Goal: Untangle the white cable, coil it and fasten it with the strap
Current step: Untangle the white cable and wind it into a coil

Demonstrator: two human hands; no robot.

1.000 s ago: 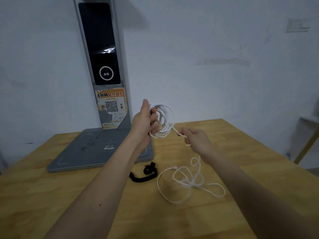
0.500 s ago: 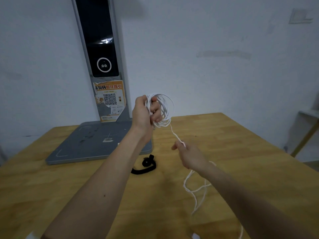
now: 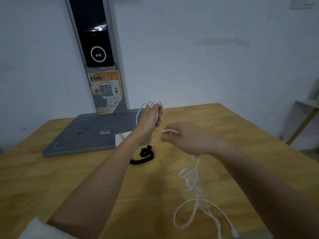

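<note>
Fingers of left hand (image 3: 149, 118) curled round several finished loops of the white cable (image 3: 193, 173), held up above the surface (image 3: 51, 178). Right hand (image 3: 186, 137) pinches the next length, feeding it over. Roughly half coiled, I'd say: loose tail hangs off the right hand, loops still snarled near the front edge. Strap (image 3: 143, 155) lies unused on the surface between the forearms.

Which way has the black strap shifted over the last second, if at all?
No. The black strap lies just in front of the near right corner of the grey base, exactly as before.
</note>
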